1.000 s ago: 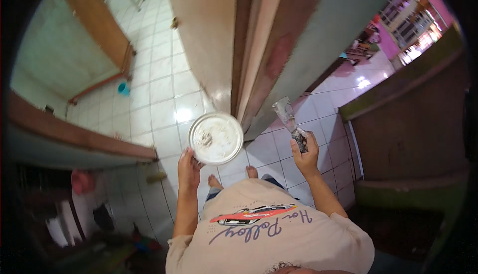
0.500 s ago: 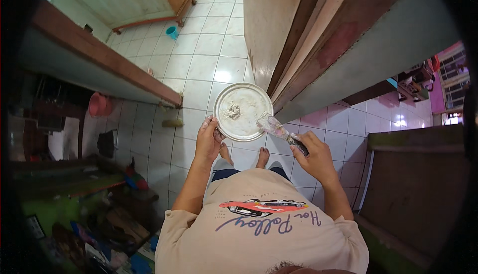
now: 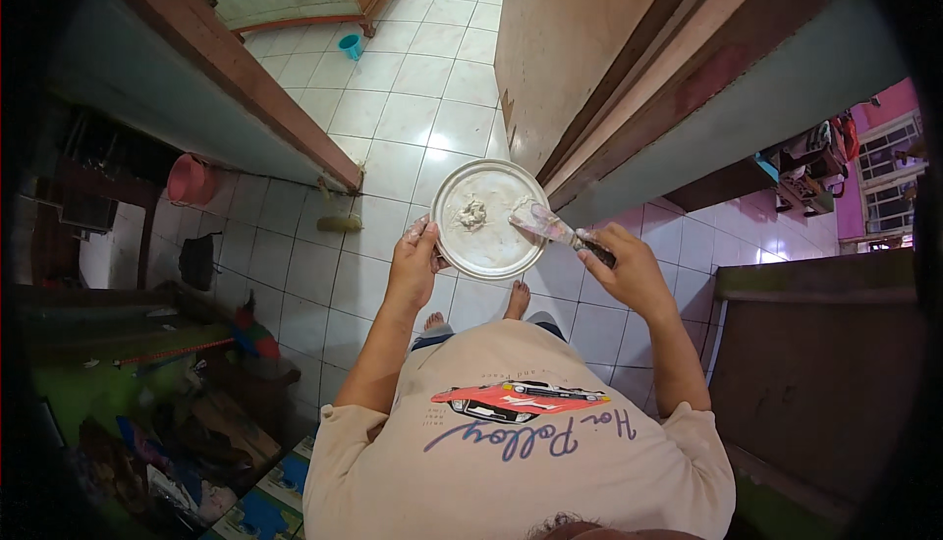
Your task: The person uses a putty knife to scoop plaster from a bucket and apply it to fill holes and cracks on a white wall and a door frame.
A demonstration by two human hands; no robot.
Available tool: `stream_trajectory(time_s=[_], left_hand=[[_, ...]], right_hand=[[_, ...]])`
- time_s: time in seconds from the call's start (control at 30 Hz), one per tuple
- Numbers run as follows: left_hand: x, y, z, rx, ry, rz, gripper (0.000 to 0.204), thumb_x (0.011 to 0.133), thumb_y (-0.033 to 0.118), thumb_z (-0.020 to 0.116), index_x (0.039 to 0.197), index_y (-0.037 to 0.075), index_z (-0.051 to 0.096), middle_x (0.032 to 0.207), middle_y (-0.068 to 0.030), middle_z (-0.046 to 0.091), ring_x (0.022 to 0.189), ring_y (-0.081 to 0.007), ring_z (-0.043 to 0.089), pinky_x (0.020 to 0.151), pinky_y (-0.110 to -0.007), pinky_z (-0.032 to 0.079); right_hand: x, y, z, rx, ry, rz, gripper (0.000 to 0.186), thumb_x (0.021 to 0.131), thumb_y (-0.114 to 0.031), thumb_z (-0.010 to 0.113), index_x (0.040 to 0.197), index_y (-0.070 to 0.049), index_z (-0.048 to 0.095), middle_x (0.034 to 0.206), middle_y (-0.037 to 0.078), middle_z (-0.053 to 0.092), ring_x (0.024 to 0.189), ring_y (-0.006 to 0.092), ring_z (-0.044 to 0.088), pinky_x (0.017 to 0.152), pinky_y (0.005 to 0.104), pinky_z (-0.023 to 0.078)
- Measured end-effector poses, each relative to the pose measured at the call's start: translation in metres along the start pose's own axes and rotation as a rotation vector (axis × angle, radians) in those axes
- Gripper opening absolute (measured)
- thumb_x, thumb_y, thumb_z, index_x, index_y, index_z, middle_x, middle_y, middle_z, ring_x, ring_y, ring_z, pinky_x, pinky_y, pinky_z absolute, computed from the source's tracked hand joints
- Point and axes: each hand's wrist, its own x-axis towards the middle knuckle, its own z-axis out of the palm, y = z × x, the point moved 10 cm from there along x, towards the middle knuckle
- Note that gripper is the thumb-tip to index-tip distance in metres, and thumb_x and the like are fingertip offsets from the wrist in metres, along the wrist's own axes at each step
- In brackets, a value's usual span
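Note:
A round, whitish lid [image 3: 488, 250] with a raised rim is held level in front of me, smeared with pale paste. My left hand [image 3: 416, 263] grips its left edge, thumb near the top of the rim and fingers underneath. A lump of whitish paste [image 3: 472, 213] sits left of the lid's middle. My right hand [image 3: 623, 265] is closed around the dark handle of a putty knife [image 3: 546, 225]. Its stained blade reaches over the right rim, and the tip touches a small dab of paste on the lid.
A doorway with a brown door [image 3: 535, 59] opens ahead, its frame posts on both sides. On the tiles beyond stands a teal cup [image 3: 351, 46]. To the left are a pink bucket [image 3: 193, 180] and a small brownish block [image 3: 339, 223]. A dark cabinet [image 3: 805, 353] stands at right.
The lid and both hands have shifted slightly right in the view. My feet have changed position beneath me, and the door frame appears shifted too. The putty knife stays on the lid's right side.

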Motion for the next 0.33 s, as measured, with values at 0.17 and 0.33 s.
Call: stream_trajectory(time_s=[0.17,0.33], left_hand=[[-0.002,0.022,0.008,0.028,-0.045,-0.057,0.030,0.104,0.021,0.050,0.125,0.000,0.055,0.106,-0.0040,0.067,0.088,-0.0104,0.066,0.071,-0.028,0.057],[0.008,0.018,-0.002,0.001,-0.091,-0.116,0.032,0.104,0.022,0.050,0.123,-0.003,0.054,0.102,-0.0041,0.066,0.085,-0.0096,0.065,0.071,-0.026,0.056]], right_hand=[[0.027,-0.003,0.000,-0.006,-0.095,-0.005,0.029,0.088,-0.023,0.071,0.112,-0.006,0.070,0.089,0.011,0.059,0.078,0.0301,0.061,0.070,0.0386,0.049],[0.063,-0.012,0.001,-0.083,-0.241,-0.059,0.033,0.089,-0.020,0.072,0.118,-0.005,0.069,0.088,0.012,0.058,0.076,0.0244,0.059,0.070,0.0349,0.048]])
